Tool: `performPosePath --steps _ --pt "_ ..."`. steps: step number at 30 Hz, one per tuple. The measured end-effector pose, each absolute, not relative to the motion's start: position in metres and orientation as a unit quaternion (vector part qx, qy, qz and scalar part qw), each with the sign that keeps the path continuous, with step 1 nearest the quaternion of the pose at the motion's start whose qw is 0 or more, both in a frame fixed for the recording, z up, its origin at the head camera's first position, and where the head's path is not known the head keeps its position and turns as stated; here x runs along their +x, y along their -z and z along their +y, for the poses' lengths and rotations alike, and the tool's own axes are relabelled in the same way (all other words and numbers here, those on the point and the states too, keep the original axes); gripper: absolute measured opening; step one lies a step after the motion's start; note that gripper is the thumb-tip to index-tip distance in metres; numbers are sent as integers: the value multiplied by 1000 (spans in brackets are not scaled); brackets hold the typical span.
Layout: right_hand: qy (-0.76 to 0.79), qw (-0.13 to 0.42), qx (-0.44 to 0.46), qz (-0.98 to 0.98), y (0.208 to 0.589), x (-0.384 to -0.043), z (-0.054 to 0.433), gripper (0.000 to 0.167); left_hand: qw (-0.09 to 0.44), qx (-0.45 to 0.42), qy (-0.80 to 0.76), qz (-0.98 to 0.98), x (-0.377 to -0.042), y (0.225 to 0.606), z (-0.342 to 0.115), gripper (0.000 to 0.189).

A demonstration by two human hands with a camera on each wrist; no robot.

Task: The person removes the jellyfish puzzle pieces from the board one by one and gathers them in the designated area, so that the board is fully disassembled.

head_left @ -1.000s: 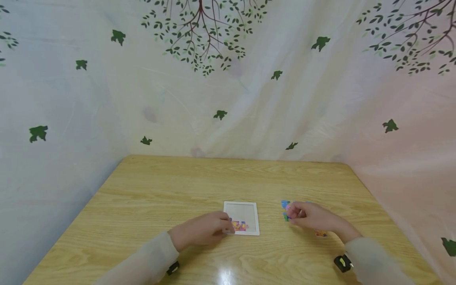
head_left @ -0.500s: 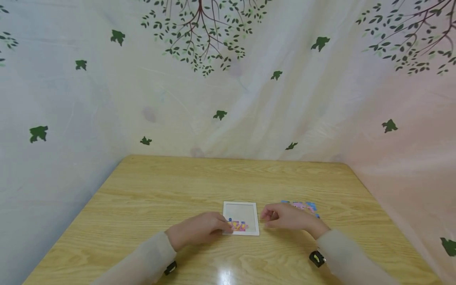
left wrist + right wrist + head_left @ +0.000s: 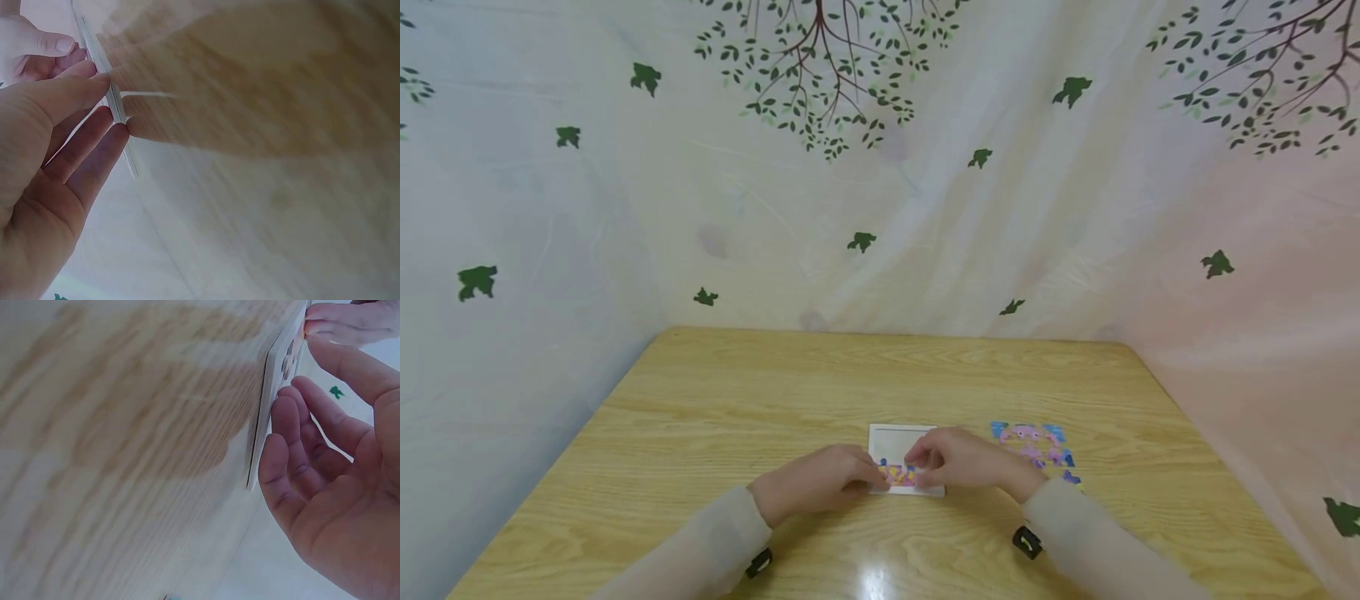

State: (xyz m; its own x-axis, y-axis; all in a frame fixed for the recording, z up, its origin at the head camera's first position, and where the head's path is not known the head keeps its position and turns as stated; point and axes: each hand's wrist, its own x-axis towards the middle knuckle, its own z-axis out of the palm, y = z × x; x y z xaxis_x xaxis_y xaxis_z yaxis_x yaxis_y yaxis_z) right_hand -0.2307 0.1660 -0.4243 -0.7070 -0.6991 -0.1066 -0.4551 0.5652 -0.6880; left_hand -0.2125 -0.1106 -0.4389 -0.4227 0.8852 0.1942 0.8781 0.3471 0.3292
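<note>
A white puzzle frame (image 3: 891, 427) lies on the table, with a row of joined pink and yellow jigsaw pieces (image 3: 895, 475) along its near edge. My left hand (image 3: 822, 483) holds the frame's near left corner, thumb and fingertips against its rim, as the left wrist view (image 3: 56, 131) shows. Over the frame's near right part is my right hand (image 3: 966, 465), thumb and fingers bent inward. A small puzzle piece (image 3: 287, 366) shows between them in the right wrist view, partly hidden by the fingers.
To the right of the frame several loose jigsaw pieces (image 3: 1033, 435), pink, blue and purple, lie on the wooden table (image 3: 760, 375). A pale cloth curtain (image 3: 775, 208) with leaf prints hangs around the table's back and sides.
My right hand has moved left from the loose pieces to the frame's near right part, uncovering those pieces. My left hand stays at the frame's corner.
</note>
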Motion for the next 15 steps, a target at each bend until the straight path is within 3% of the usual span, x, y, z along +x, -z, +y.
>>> performPosePath --steps 7,15 --pt "326 182 -339 864 428 -229 154 32 -15 550 -194 812 -214 442 -111 24" --pt "317 167 -340 869 431 -227 149 24 -21 555 -190 810 -215 441 -109 22"
